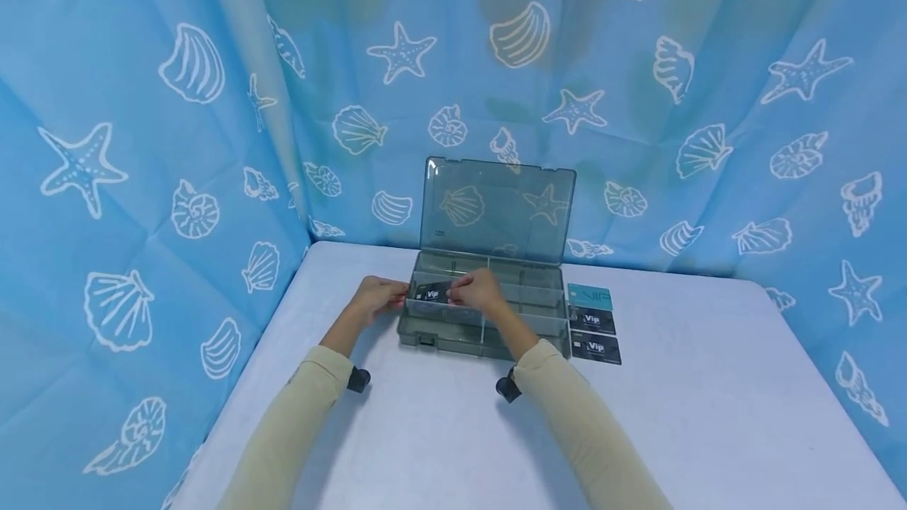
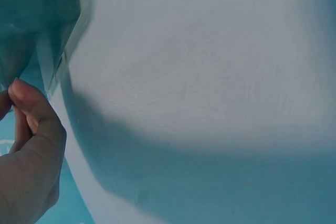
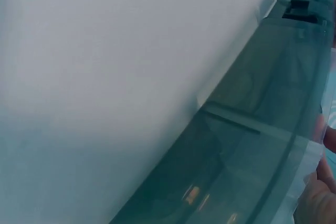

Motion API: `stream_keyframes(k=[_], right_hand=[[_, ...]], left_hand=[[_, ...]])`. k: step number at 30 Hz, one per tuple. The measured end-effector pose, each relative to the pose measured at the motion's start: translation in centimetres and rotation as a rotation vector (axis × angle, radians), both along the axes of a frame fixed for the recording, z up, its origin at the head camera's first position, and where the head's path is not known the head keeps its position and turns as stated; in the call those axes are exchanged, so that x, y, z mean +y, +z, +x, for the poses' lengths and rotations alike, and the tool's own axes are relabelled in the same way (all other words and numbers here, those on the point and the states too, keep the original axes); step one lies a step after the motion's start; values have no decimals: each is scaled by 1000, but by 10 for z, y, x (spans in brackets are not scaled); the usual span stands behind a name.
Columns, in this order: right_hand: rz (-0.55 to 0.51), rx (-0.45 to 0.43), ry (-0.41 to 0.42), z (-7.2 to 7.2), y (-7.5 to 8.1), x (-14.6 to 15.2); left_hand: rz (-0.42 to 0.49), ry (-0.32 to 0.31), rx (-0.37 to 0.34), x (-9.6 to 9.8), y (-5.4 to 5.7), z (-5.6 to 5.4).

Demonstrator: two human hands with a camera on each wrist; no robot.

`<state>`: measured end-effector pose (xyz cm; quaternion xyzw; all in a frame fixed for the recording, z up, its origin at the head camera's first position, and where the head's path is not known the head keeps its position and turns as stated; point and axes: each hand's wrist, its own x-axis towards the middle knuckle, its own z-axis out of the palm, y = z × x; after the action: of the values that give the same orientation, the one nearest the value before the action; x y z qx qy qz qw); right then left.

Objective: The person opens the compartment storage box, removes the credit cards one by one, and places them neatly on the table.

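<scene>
A grey see-through divided storage box (image 1: 453, 341) lies on the table with its lid (image 1: 499, 211) raised at the back. My right hand (image 1: 479, 291) is over the box and pinches the right end of a black Vip card (image 1: 431, 292), which is at the middle left compartment. At the box's left wall, my left hand (image 1: 380, 294) grips the edge with thumb and fingers close to the card's left end. The left wrist view has the left hand (image 2: 34, 145) with bent fingers beside the box corner. Part of the right hand (image 3: 317, 198) shows behind the box in the right wrist view.
Right of the box, a teal card (image 1: 590, 297) and two black Vip cards (image 1: 592, 320) lie in a column. A white cloth covers the table (image 1: 708, 400). Blue curtains (image 1: 453, 85) with shell prints hang behind and beside it. A latch (image 1: 427, 340) sits on the box's front.
</scene>
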<state>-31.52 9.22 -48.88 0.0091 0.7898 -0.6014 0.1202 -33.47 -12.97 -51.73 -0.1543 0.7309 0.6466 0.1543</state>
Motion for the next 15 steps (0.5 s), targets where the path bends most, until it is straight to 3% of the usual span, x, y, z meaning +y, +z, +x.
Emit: stream_keyframes(k=[8,15], right_hand=[[-119,-66,-47,-5,13,37],[-162,-153,-51,10,30,101]], left_hand=[[-8,-29,1,4,6,3],[-6,-40,13,0,10,4]])
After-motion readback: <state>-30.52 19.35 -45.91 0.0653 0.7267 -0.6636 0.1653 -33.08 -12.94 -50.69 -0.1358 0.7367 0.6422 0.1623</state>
